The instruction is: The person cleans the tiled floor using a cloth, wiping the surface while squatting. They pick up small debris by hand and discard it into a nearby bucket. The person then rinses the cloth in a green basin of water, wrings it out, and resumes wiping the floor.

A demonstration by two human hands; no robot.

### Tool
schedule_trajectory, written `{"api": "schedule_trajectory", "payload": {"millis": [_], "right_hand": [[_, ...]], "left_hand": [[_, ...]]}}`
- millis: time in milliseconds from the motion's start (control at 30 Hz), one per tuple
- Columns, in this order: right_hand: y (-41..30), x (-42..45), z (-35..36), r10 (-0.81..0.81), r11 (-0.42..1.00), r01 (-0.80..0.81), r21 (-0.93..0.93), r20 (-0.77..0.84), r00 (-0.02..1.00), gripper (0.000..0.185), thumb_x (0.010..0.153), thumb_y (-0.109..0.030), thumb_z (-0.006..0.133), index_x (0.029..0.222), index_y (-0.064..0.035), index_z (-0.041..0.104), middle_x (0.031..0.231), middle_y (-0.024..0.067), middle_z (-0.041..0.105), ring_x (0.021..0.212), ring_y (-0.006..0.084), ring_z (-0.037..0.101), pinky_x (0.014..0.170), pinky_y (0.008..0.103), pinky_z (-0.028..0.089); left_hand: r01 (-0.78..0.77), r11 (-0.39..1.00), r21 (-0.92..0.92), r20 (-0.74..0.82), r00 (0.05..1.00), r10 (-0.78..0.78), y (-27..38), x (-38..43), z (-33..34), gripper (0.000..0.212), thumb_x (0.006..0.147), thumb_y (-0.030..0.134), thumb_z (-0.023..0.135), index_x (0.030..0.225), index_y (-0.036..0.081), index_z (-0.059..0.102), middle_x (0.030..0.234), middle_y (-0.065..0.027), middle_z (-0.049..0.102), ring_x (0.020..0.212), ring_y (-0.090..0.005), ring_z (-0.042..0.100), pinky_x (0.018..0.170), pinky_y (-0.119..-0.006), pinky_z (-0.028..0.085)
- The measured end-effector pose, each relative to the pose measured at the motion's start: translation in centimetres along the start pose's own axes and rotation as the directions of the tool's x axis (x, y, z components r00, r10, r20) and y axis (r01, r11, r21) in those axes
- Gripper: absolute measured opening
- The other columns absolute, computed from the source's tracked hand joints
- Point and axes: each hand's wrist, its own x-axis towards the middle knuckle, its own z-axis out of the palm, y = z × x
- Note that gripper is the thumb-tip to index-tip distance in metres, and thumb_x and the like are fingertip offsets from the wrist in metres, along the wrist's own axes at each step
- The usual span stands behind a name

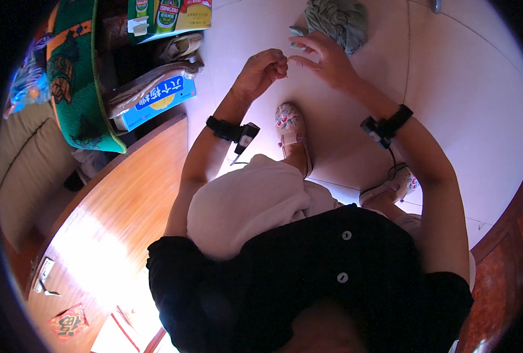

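Observation:
Held out over the pale tiled floor, my left hand [263, 73] has its fingers curled in towards the thumb. I see no clear object in it, though anything tiny at the fingertips is too small to tell. Close by on the right, my right hand [325, 61] has its thumb and fingers spread, with nothing visible between them. A crumpled grey-green cloth [343, 26] lies on the floor just beyond the right hand. The fingers overlap its edge in view; whether they touch it I cannot tell. Black straps with small devices circle both wrists.
At left, a wooden door [124, 207] stands near a blue carton [160, 103], a Tsingtao beer carton [169, 17], shoes [182, 46] and a green patterned mat [78, 79]. My embroidered shoe [288, 121] is on the tiles [464, 132]. Reddish wood panelling [504, 273] borders the right.

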Motion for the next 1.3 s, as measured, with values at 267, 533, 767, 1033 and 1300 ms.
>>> {"api": "schedule_trajectory", "payload": {"millis": [267, 533, 767, 1033, 1300], "right_hand": [[-1.0, 0.3, 0.2, -0.078, 0.986, 0.083, -0.145, 0.044, 0.996, 0.032, 0.08, -0.026, 0.072, 0.107, -0.0118, 0.068, 0.094, 0.0053, 0.058, 0.086, 0.0209, 0.06, 0.072, 0.0318, 0.05], [-0.4, 0.4, -0.2, -0.036, 0.992, 0.015, -0.127, -0.163, 0.986, 0.018, 0.081, -0.023, 0.071, 0.091, -0.0072, 0.071, 0.085, 0.0072, 0.063, 0.074, 0.0231, 0.063, 0.065, 0.0323, 0.05], [1.2, 0.2, -1.2, 0.141, 0.988, -0.152, -0.029, -0.231, 0.963, 0.02, 0.085, -0.02, 0.069, 0.091, -0.0017, 0.069, 0.08, 0.0084, 0.066, 0.069, 0.0141, 0.06, 0.061, 0.0263, 0.046], [1.2, -0.5, -1.3, 0.303, 0.949, -0.313, -0.042, -0.159, 0.94, 0.032, 0.084, -0.033, 0.069, 0.083, -0.0015, 0.069, 0.075, 0.0135, 0.066, 0.063, 0.0243, 0.063, 0.059, 0.0344, 0.048], [2.1, -0.7, -0.8, -0.027, 0.967, -0.012, -0.256, -0.148, 0.989, 0.025, 0.081, -0.03, 0.071, 0.088, -0.0066, 0.072, 0.081, 0.0086, 0.066, 0.072, 0.0256, 0.063, 0.064, 0.0354, 0.05]], "left_hand": [[0.067, 0.998, 0.0, 0.027, 0.997, -0.067, 0.6, 0.3, 2.1, 0.021, 0.092, 0.015, 0.052, 0.104, 0.0, 0.061, 0.093, -0.0062, 0.063, 0.081, -0.014, 0.056, 0.071, -0.028, 0.046], [0.172, 0.978, -0.116, 0.149, 0.977, -0.154, 1.1, 1.1, 2.5, 0.049, 0.095, 0.038, 0.045, 0.117, -0.004, 0.056, 0.116, -0.0141, 0.061, 0.098, -0.0222, 0.057, 0.089, -0.033, 0.044], [0.203, 0.963, -0.178, 0.116, 0.976, -0.184, 2.0, 0.5, 3.4, 0.068, 0.095, 0.049, 0.036, 0.134, -0.007, 0.044, 0.132, -0.0202, 0.052, 0.108, -0.0249, 0.055, 0.094, -0.034, 0.042], [0.179, 0.974, -0.138, 0.141, 0.977, -0.16, 2.1, 0.3, 3.0, 0.068, 0.096, 0.049, 0.033, 0.136, -0.006, 0.041, 0.137, -0.0202, 0.048, 0.114, -0.026, 0.054, 0.097, -0.035, 0.04], [0.162, 0.979, -0.121, 0.066, 0.986, -0.155, 2.4, 0.2, 4.0, 0.073, 0.096, 0.052, 0.032, 0.137, -0.008, 0.038, 0.137, -0.0223, 0.047, 0.124, -0.0318, 0.047, 0.107, -0.04, 0.033]]}}
